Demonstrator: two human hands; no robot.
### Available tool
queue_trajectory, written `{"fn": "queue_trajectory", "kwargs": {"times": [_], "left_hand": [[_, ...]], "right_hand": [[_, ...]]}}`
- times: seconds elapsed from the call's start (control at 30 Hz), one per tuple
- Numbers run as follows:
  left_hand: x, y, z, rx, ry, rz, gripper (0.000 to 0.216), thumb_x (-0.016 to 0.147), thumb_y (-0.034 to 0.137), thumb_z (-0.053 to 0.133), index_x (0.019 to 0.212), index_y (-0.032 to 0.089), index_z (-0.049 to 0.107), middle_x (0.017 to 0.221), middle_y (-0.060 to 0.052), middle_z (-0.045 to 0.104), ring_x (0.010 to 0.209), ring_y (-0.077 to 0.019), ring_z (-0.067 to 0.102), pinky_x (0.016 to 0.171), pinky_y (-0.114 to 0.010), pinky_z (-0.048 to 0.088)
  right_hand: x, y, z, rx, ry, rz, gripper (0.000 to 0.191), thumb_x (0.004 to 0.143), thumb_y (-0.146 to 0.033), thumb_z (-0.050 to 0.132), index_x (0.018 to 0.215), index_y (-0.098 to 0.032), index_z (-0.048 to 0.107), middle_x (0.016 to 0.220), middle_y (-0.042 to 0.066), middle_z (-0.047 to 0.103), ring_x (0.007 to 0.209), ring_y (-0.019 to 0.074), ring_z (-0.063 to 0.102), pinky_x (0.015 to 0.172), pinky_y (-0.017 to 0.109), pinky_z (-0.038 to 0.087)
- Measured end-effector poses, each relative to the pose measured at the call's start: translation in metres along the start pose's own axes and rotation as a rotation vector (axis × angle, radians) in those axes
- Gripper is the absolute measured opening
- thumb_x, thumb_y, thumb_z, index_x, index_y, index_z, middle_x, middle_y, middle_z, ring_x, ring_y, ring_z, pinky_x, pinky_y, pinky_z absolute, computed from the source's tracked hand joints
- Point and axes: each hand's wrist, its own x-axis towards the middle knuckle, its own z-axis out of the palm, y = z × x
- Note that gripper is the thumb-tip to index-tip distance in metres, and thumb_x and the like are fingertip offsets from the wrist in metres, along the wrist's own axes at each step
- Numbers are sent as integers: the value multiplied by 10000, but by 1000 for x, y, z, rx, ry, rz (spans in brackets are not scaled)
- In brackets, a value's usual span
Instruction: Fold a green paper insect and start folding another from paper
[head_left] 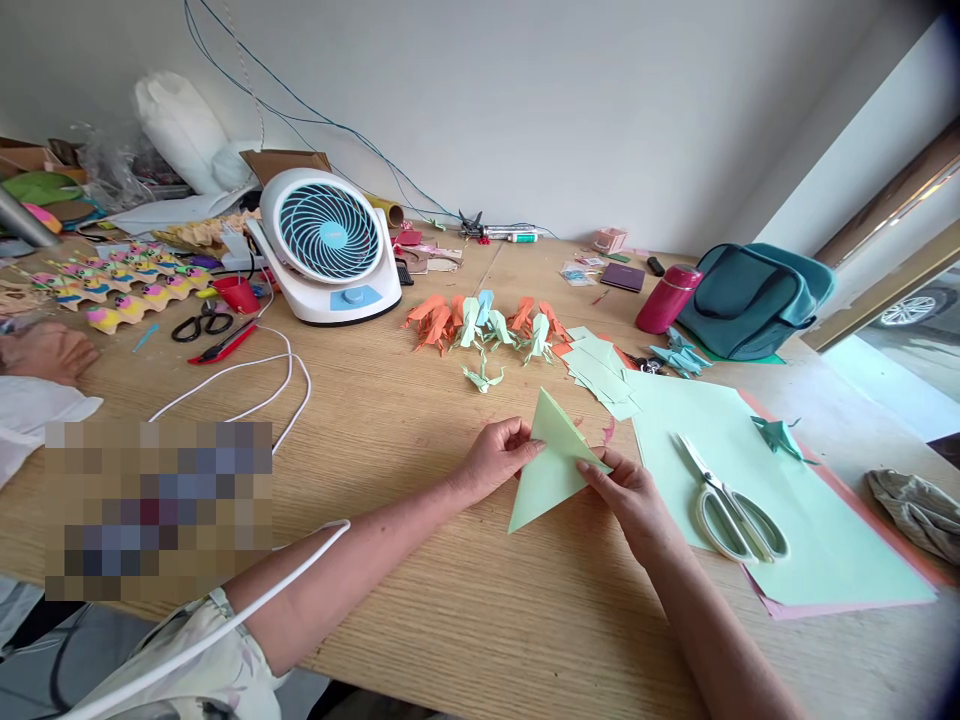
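Note:
A sheet of light green paper (551, 465), folded into a triangle, is held up just above the wooden table (420, 610). My left hand (501, 458) pinches its left edge, thumb on the near face. At the right corner my right hand (621, 495) grips it between thumb and fingers. Behind the paper stand several folded paper figures in orange (435, 322) and pale green (496, 328). A single green folded figure (482, 377) lies closer to my hands. Small cut green paper pieces (598, 370) are stacked beyond my right hand.
White-handled scissors (739, 520) rest on large green sheets (832, 540) at right, near a teal folded figure (782, 438). A pink bottle (669, 298) and teal bag (754, 300) stand behind. A white fan (330, 250), black scissors (202, 322) and white cable (289, 370) are leftward.

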Motion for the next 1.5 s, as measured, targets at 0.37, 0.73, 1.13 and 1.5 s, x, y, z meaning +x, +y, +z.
{"fn": "queue_trajectory", "kwargs": {"times": [0.37, 0.73, 1.13, 1.5], "left_hand": [[-4, -2, 3, 211, -33, 51, 253, 767, 374, 740, 814, 132, 686, 723, -22, 665, 667, -148, 581, 589, -235, 433], [-6, -5, 1, 339, -84, 162, 224, 802, 367, 693, 789, 143, 688, 728, -24, 675, 684, -159, 598, 612, -244, 430], [-7, -3, 1, 376, -63, 65, 217, 775, 352, 742, 738, 147, 682, 729, -26, 695, 714, -175, 635, 619, -247, 445], [-5, -9, -1, 319, -99, 110, 246, 785, 353, 730, 897, 135, 730, 890, -74, 755, 828, -212, 683, 705, -275, 506]], "right_hand": [[0, 2, 3, -149, 32, -70, 432, 780, -641, 681, 777, -210, 659, 607, 1, 609, 577, 162, 531, 495, 261, 353], [-4, 2, 7, -254, 30, -50, 425, 748, -617, 722, 753, -202, 633, 531, -46, 428, 492, 104, 274, 481, 266, 161], [-5, 5, 8, -339, 54, -36, 359, 774, -550, 704, 879, -207, 687, 573, -34, 453, 498, 112, 291, 452, 264, 179], [-7, 2, 12, -364, 73, -35, 370, 776, -560, 703, 787, -196, 636, 544, -54, 356, 495, 100, 262, 450, 254, 159]]}}
